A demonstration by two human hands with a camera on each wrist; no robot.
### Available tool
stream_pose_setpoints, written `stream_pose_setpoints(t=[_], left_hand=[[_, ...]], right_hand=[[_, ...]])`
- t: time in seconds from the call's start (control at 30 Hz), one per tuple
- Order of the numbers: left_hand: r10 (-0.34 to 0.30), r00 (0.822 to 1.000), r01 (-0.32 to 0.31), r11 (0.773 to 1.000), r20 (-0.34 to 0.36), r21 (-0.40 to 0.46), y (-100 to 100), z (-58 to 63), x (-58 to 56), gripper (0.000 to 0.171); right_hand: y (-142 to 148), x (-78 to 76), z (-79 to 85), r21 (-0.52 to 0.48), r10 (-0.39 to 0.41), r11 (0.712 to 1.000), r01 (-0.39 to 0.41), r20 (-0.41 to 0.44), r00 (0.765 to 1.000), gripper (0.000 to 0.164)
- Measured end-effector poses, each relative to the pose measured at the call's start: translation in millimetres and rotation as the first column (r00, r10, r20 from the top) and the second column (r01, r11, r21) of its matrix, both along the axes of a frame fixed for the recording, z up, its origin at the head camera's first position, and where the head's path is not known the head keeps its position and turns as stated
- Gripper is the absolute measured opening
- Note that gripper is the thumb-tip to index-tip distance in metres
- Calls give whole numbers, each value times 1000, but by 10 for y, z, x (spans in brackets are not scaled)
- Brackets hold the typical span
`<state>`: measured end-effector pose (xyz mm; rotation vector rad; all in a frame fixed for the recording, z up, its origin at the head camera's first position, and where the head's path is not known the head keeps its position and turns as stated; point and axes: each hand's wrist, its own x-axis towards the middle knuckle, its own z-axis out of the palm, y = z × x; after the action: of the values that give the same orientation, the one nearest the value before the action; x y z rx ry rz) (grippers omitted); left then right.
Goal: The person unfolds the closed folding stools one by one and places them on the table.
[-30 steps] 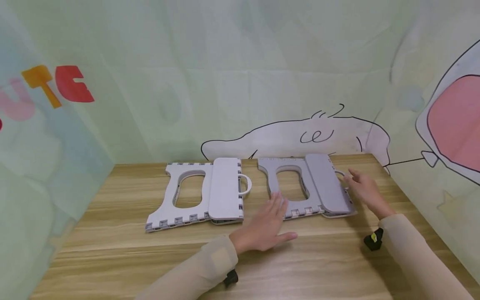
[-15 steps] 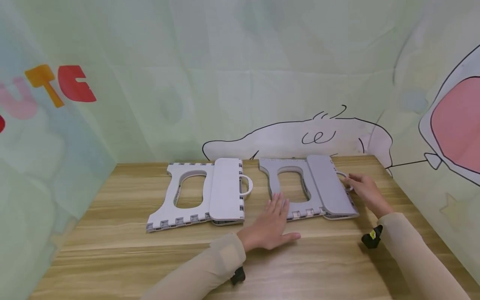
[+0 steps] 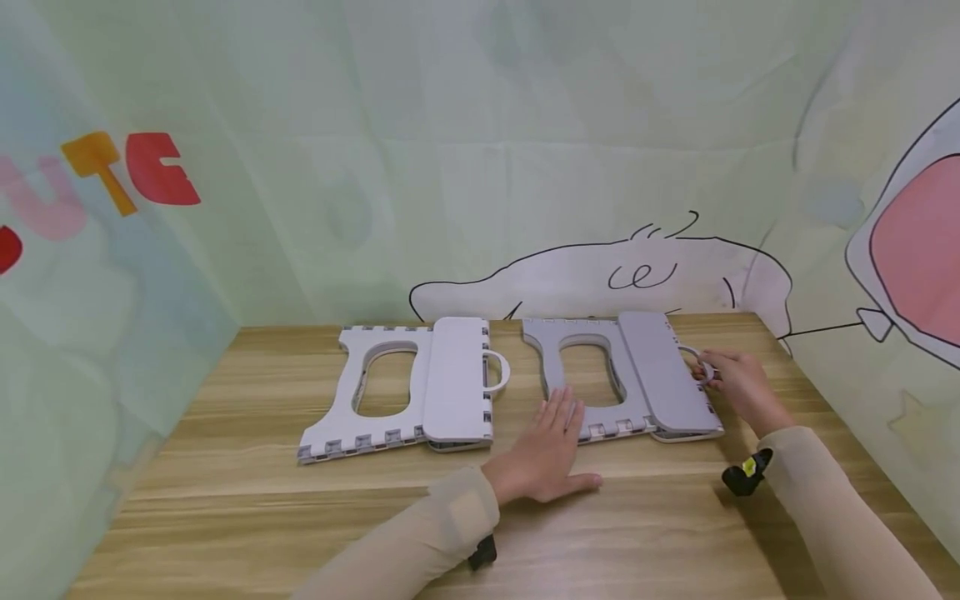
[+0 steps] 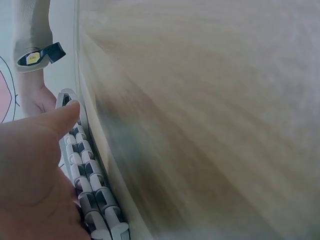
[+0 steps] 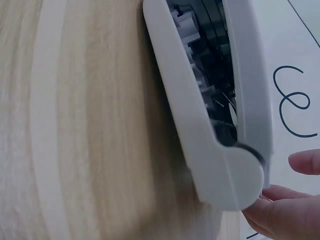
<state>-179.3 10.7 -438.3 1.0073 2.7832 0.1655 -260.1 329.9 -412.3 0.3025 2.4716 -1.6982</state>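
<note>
Two folding step stools lie folded flat, side by side, in the head view: a white one [image 3: 459, 379] at left and a grey one [image 3: 663, 371] at right. Each has a small loop handle on its right side. My right hand [image 3: 742, 390] is at the grey stool's handle [image 3: 691, 357], its fingers hooked through the loop. In the right wrist view, the fingers [image 5: 287, 215] reach beneath the stool's hinged end [image 5: 227, 175], with the thumb apart; the handle is hidden there. My left hand [image 3: 543, 454], fingers straight, rests on the grey stool's near left corner.
Both stools lie on a wood-grain table [image 3: 247, 517]. Behind and on both sides hangs a printed cloth backdrop [image 3: 480, 167], close to the table's back edge. Each wrist carries a small dark device [image 3: 747, 473].
My right hand has moved in from beside the handle, and its fingers have hooked into the loop. My left hand has stayed at the near corner. The stools keep their places.
</note>
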Motion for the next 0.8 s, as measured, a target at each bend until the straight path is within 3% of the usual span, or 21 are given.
stream_pose_setpoints(t=[0.5, 0.8], left_hand=[[-12, 1000, 12, 1000, -8, -10, 3, 14, -1, 101], [-12, 1000, 12, 1000, 1, -4, 6, 19, 2, 102]], right_hand=[[7, 10, 43, -120, -73, 990, 77, 33, 997, 51], [49, 25, 22, -128, -80, 989, 81, 14, 997, 50]])
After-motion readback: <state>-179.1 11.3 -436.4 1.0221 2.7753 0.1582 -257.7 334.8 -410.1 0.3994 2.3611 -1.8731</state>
